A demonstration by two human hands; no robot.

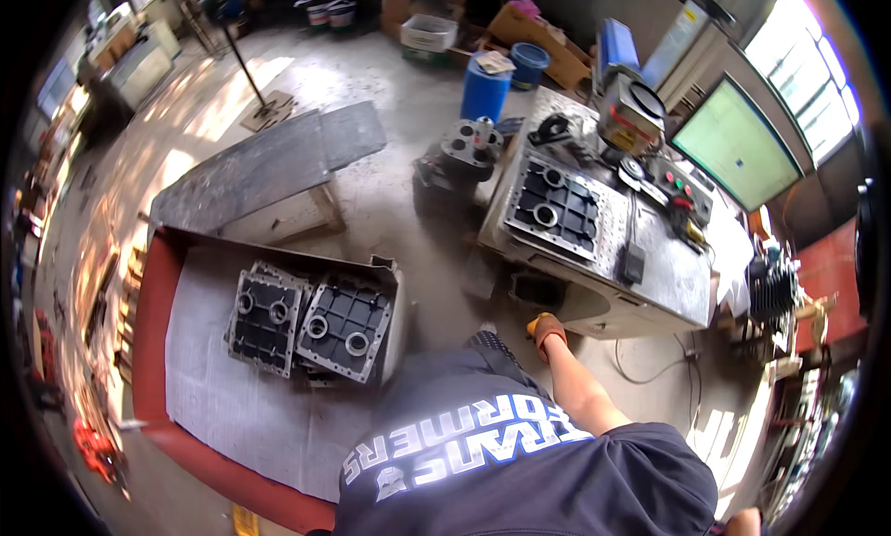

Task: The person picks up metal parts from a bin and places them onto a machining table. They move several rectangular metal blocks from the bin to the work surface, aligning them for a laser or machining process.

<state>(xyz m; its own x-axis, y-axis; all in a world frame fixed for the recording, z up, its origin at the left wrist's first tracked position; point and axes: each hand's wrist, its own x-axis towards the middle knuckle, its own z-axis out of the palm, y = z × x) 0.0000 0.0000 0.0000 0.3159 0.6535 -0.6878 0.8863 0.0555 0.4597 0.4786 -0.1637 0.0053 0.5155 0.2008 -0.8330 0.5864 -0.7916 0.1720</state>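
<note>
So the casting (568, 202) lies flat on the bench (673, 290), ribbed side up, near the left edge. The person's right hand (548, 330) is gloved and near the bench front; can't tell how far it's open or if it's got anything. Left hand's out of shot. Looks like an in-between step, honestly, and moving a casting probably calls for both hands. The box (151, 350) has two castings on top, more edges under them. Blue bucket (484, 90) has something flat over it, contents hidden.
</note>
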